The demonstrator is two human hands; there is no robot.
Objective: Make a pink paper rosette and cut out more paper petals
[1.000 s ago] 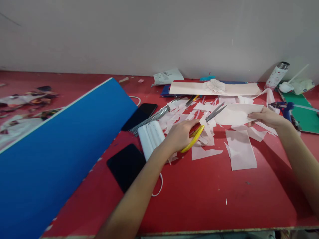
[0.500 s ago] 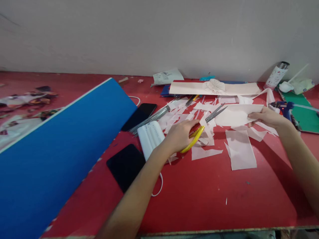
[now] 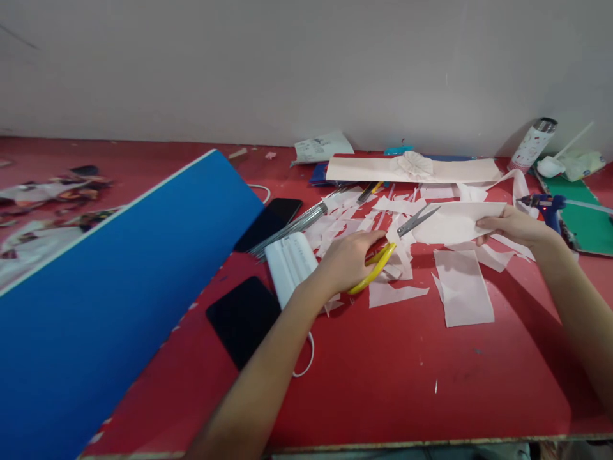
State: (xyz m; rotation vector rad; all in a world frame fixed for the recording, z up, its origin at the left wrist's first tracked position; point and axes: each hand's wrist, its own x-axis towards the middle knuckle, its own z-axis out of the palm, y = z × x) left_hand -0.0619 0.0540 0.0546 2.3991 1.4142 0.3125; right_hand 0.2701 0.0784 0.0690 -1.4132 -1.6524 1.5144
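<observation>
My left hand (image 3: 348, 260) is closed round the yellow handles of a pair of scissors (image 3: 387, 246). The steel blades point up and right, slightly parted, with their tips at the left edge of a pale pink paper sheet (image 3: 453, 222). My right hand (image 3: 513, 227) pinches the right end of that sheet and holds it just above the red table (image 3: 393, 377). Pink paper scraps (image 3: 462, 287) lie under and around both hands.
A big blue board (image 3: 110, 287) leans across the left side. Two dark phones (image 3: 243, 318), a white power bank (image 3: 293, 263) and metal rods (image 3: 287, 229) lie beside it. A long pink strip with a paper rosette (image 3: 412, 167), a can (image 3: 532, 145), a blue glue gun (image 3: 546, 206) and a green mat (image 3: 587, 220) sit at the back right.
The scissor blades have closed a little and edged right toward the sheet. Both hands have stayed almost in place.
</observation>
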